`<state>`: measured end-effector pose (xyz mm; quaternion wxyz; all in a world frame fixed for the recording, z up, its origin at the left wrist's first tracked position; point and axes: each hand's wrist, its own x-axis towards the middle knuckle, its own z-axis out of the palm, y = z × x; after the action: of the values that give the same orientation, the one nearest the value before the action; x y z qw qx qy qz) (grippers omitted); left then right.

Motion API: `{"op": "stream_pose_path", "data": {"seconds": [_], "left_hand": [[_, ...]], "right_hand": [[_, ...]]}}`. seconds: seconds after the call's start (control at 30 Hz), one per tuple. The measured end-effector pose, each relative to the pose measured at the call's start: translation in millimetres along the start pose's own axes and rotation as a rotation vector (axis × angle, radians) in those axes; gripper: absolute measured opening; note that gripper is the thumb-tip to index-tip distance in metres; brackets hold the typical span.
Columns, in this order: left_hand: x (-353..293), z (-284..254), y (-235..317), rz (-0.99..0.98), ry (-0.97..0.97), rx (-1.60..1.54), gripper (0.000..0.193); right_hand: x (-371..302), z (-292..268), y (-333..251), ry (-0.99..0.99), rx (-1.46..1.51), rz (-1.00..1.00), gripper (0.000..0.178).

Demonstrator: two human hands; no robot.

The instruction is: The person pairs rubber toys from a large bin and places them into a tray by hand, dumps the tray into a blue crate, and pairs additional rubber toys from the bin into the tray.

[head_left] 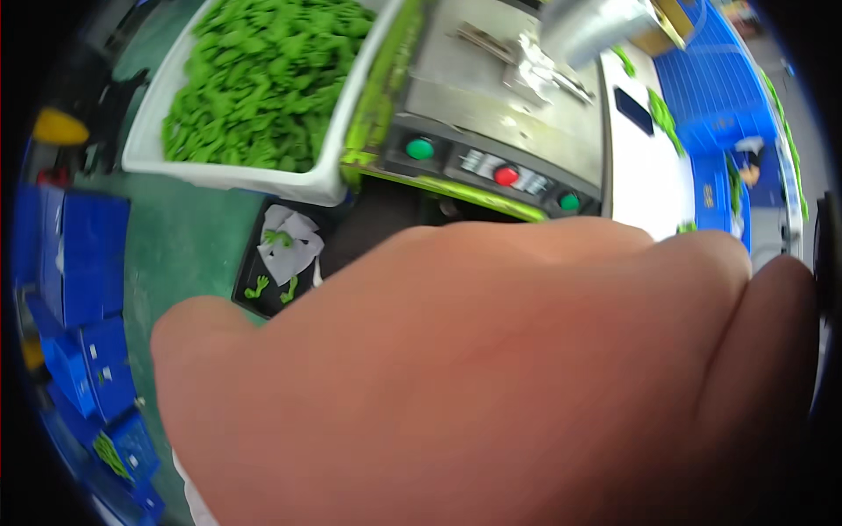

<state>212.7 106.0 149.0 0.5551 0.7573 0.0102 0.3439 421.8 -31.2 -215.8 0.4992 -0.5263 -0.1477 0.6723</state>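
Observation:
A bare hand, by its shape my right hand [465,368], fills the lower middle of the head view, very close to the camera. Its back and knuckles face me; its fingers are bent out of sight, so whether it holds anything is hidden. My left hand does not show. Beyond the knuckles stands a machine with a metal plate [474,96] and a front panel with two green buttons and a red button [506,176]. A metal bar [482,40] and something shiny and crumpled [533,72] lie on the plate.
A white tub [241,178] full of small green pieces stands left of the machine. Below it, a black tray [248,279] holds white paper and green arm-shaped pieces. Blue boxes [92,259] stack at far left; a blue crate [715,88] and a dark phone-like slab [633,110] are right.

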Motion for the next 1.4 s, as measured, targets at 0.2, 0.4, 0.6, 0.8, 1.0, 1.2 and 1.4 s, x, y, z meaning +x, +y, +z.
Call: {"op": "stream_pose_path", "data": {"seconds": [0.2, 0.4, 0.6, 0.8, 1.0, 1.2, 1.4], "left_hand": [[38.6, 35.7, -28.4, -0.012, -0.161, -0.103, 0.036], [55.4, 55.2, -31.5, -0.015, -0.227, -0.14, 0.034], [58.2, 55.4, -31.8, -0.018, -0.28, -0.167, 0.033], [66.2, 60.9, -37.3, -0.01, -0.349, -0.211, 0.032], [66.5, 54.2, -32.4, -0.036, -0.406, -0.219, 0.031], [67.9, 45.1, -28.8, -0.047, -0.457, -0.23, 0.03], [73.4, 41.9, -34.8, -0.041, -0.522, -0.266, 0.029]], "right_hand": [[4.4, -12.9, -2.2, 0.043, -0.062, -0.018, 0.028], [9.4, -24.5, 1.7, 0.001, -0.154, 0.006, 0.029], [5.5, -23.2, -2.4, 0.003, -0.159, 0.004, 0.03], [9.9, -13.2, -5.4, -0.043, -0.152, 0.018, 0.03], [11.4, -23.7, -3.7, -0.034, -0.188, -0.018, 0.03], [9.0, -23.4, -1.8, -0.025, -0.204, 0.008, 0.03], [15.4, -27.1, 1.7, 0.004, -0.203, 0.023, 0.03]]}}
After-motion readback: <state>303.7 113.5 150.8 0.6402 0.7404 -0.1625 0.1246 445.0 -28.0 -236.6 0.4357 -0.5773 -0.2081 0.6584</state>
